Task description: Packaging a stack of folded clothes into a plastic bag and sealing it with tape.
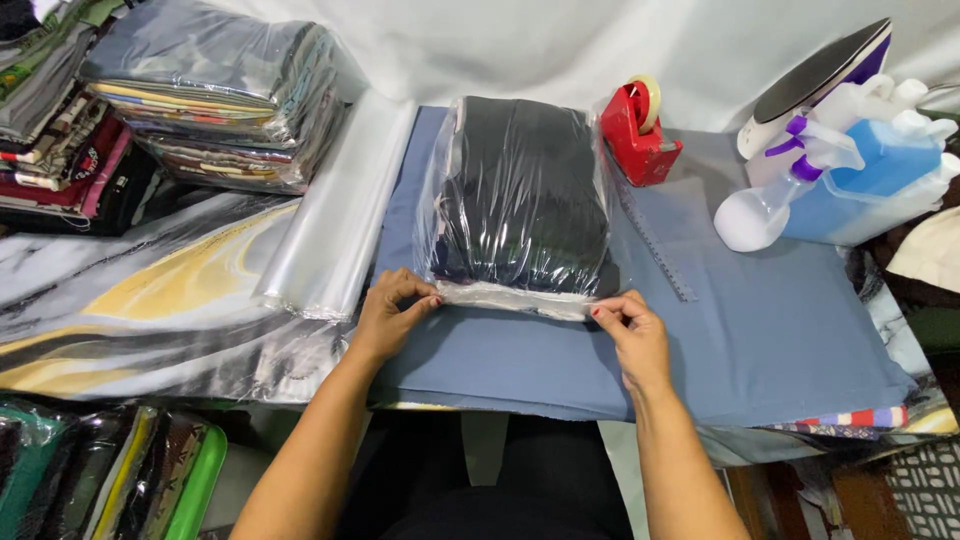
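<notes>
I have both hands down at the near edge of a clear plastic bag [520, 200] packed with folded dark cloth. My left hand [390, 315] pinches the bag's open flap [515, 298] at its left corner, thumb and fingers closed on the film. My right hand [632, 335] does the same at the right corner, fingertips clamped on the thin strip of plastic. The two hands sit apart, one at each end of the flap, and the flap lies flat between them.

The bag rests in the middle of a blue cloth-covered board [760, 340], its far end pointing away from me. Just left of the board lies a stack of empty clear bags [335, 215], stretching away from me on a marbled grey and yellow surface [140, 300]. Beyond that stack sit piles of already bagged garments [215, 100], and further left, folded clothes [60, 140].

To the right of the bag, a clear ruler [655, 240] lies on the board, running diagonally. A red tape dispenser [637, 130] stands at the board's far edge, near the bag's right corner. Further right I see a white spray bottle with a purple trigger [775, 190], a blue refill container [870, 180], and an iron [820, 75] standing on its heel behind them.
</notes>
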